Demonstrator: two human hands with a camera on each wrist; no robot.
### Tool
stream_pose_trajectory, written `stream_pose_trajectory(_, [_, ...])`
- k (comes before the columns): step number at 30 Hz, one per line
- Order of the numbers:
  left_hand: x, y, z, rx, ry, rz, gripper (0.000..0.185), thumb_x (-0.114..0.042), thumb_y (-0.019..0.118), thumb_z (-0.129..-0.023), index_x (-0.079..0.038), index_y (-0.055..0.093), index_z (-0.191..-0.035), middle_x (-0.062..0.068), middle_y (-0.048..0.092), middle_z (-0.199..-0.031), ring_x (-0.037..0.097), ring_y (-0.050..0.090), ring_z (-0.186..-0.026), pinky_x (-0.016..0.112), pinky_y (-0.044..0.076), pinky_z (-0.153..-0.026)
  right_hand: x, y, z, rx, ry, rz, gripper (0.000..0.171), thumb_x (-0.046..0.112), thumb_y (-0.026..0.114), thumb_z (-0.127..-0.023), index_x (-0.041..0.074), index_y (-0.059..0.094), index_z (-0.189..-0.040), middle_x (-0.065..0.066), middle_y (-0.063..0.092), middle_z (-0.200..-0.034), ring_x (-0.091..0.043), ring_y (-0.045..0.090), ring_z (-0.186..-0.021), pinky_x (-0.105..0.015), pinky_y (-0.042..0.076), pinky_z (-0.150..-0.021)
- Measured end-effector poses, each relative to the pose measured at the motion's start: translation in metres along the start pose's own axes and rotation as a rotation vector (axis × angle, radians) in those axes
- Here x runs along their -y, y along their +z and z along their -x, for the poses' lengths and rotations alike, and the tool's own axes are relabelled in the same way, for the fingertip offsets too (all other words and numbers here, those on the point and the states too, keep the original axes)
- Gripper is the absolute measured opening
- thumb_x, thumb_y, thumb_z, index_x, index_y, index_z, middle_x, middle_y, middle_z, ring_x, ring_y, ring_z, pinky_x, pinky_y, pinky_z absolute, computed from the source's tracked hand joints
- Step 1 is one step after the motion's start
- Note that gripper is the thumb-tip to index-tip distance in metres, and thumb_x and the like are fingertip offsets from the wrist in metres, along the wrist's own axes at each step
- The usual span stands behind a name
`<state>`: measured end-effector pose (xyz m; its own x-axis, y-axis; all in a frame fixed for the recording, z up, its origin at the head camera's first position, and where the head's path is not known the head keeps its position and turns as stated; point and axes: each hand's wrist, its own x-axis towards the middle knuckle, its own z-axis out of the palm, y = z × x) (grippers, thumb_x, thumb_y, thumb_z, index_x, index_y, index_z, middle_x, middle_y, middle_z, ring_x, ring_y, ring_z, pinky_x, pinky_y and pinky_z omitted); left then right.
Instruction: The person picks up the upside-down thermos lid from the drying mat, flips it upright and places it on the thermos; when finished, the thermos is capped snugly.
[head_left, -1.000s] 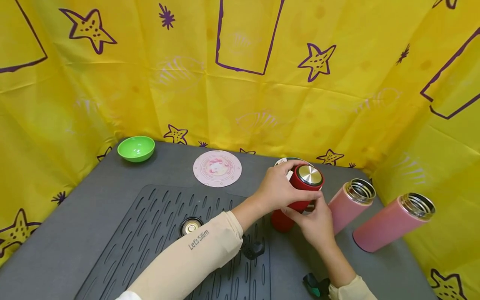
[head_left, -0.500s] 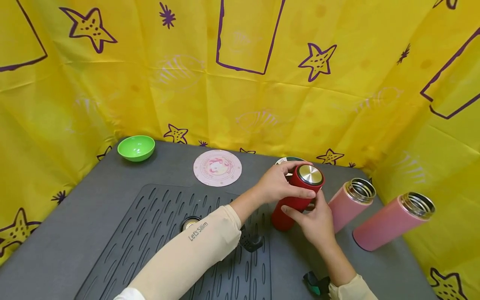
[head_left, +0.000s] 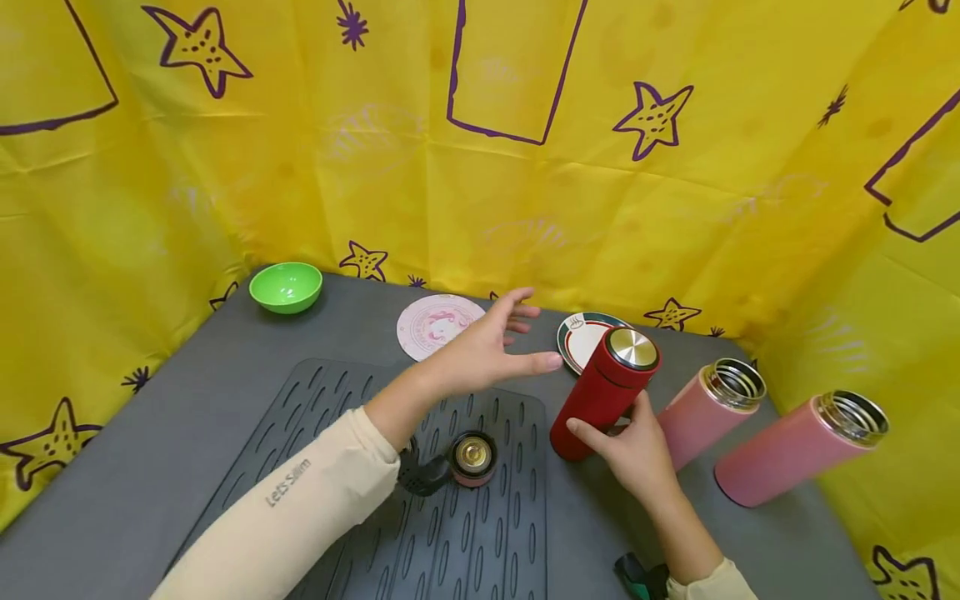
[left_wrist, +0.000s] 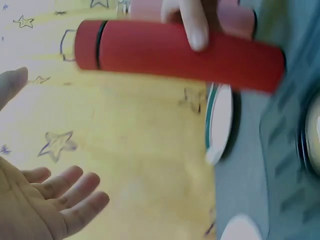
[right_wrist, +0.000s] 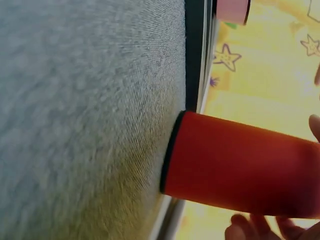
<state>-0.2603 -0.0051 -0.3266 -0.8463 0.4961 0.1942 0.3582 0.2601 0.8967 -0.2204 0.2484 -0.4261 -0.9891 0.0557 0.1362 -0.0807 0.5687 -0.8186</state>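
Red flask (head_left: 603, 396) standing capped on surface, leaning a bit, long axis tipping up and away toward striped plate (head_left: 581, 337). Right hand (head_left: 633, 450) wrapping grip round flask's lower body from near side. Left hand (head_left: 487, 350) hovering just left of flask top, fingers spread, holding nothing. Loose cap (head_left: 472, 457) sitting left of flask base, on ribbed mat (head_left: 345, 433), probably pink-rimmed.

Grey table (head_left: 187, 375) enclosed from 9 to 3 o'clock by yellow star-printed cloth (head_left: 390, 167); dark ribbed mat (head_left: 480, 533) at 6 o'clock.
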Motion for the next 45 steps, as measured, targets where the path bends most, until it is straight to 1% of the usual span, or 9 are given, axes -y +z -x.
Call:
stream_pose_trajectory(4, [-0.001,-0.034,0.033,-0.020,-0.023,-0.234,0.089,-0.053,0.069,-0.087,-0.019,0.022,-0.153,-0.004,0.036,-0.146,0.015,0.039,-0.131,0.042,0.037,-0.104,0.005,-0.004,0.008,0.020,-0.006,0.095,0.088,0.052,0.079,-0.077,0.006,0.036,-0.138,-0.011,0.051,-0.127,-0.029,0.053,-0.108,-0.045,0.048,-0.084])
stream_pose_trajectory(7, [0.005,-0.048,0.057,-0.029,-0.043,-0.434,0.089,-0.061,0.065,-0.085,-0.018,0.025,-0.153,-0.002,0.034,-0.149,0.016,0.037,-0.133,0.042,0.036,-0.105,0.011,-0.010,0.019,0.051,0.010,0.159,0.099,0.058,0.075,-0.078,0.003,0.027,-0.145,-0.015,0.045,-0.133,-0.034,0.048,-0.116,-0.052,0.044,-0.092])
stream_pose_trajectory(12, [0.023,-0.057,0.096,0.000,-0.120,-0.696,0.101,-0.071,0.067,-0.076,-0.015,0.031,-0.151,0.005,0.038,-0.147,0.022,0.036,-0.133,0.045,0.038,-0.104,0.024,-0.025,0.053,0.169,0.108,0.286,0.113,0.068,0.067,-0.079,-0.005,0.014,-0.149,-0.026,0.036,-0.142,-0.043,0.040,-0.127,-0.060,0.035,-0.101])
stream_pose_trajectory(16, [0.043,-0.058,0.114,0.014,-0.144,-0.808,0.104,-0.066,0.078,-0.068,-0.009,0.039,-0.146,0.008,0.046,-0.140,0.026,0.043,-0.126,0.047,0.043,-0.098,0.029,-0.028,0.076,0.225,0.121,0.369,0.109,0.072,0.063,-0.078,-0.006,0.025,-0.144,-0.027,0.042,-0.139,-0.042,0.042,-0.126,-0.061,0.034,-0.101])
stream_pose_trajectory(24, [0.082,-0.050,0.125,0.092,-0.210,-0.888,0.092,-0.058,0.086,-0.061,-0.008,0.057,-0.132,0.003,0.056,-0.121,0.022,0.051,-0.110,0.044,0.047,-0.089,0.033,-0.015,0.088,0.225,0.002,0.370,0.090,0.065,0.067,-0.082,0.000,0.039,-0.137,-0.019,0.052,-0.133,-0.038,0.050,-0.121,-0.058,0.038,-0.098])
stream_pose_trajectory(28, [0.097,-0.048,0.129,0.109,-0.249,-0.863,0.079,-0.052,0.089,-0.059,-0.010,0.064,-0.122,-0.002,0.058,-0.106,0.018,0.056,-0.098,0.040,0.049,-0.081,0.037,-0.008,0.087,0.252,-0.012,0.363,0.086,0.065,0.067,-0.081,0.004,0.042,-0.137,-0.014,0.052,-0.132,-0.035,0.052,-0.118,-0.057,0.040,-0.097])
stream_pose_trajectory(32, [0.104,-0.048,0.131,0.091,-0.259,-0.816,0.069,-0.046,0.089,-0.059,-0.010,0.067,-0.113,-0.006,0.057,-0.098,0.013,0.056,-0.085,0.036,0.049,-0.075,0.040,-0.002,0.083,0.276,-0.019,0.357,0.083,0.066,0.066,-0.081,0.010,0.041,-0.138,-0.009,0.052,-0.130,-0.030,0.054,-0.115,-0.053,0.043,-0.095])
stream_pose_trajectory(39, [0.094,-0.049,0.132,0.033,-0.202,-0.839,0.068,-0.046,0.088,-0.059,-0.010,0.067,-0.112,-0.007,0.055,-0.095,0.011,0.054,-0.079,0.034,0.048,-0.070,0.043,0.006,0.074,0.274,-0.093,0.317,0.078,0.061,0.068,-0.083,0.010,0.045,-0.137,-0.006,0.053,-0.131,-0.025,0.054,-0.118,-0.048,0.047,-0.093])
stream_pose_trajectory(45, [0.061,-0.036,0.127,-0.014,-0.050,-0.855,0.066,-0.048,0.087,-0.061,-0.016,0.065,-0.114,-0.010,0.054,-0.100,0.006,0.054,-0.082,0.029,0.049,-0.071,0.053,0.012,0.067,0.289,-0.103,0.227,0.070,0.057,0.070,-0.084,0.013,0.049,-0.135,-0.002,0.056,-0.130,-0.020,0.054,-0.117,-0.046,0.047,-0.094])
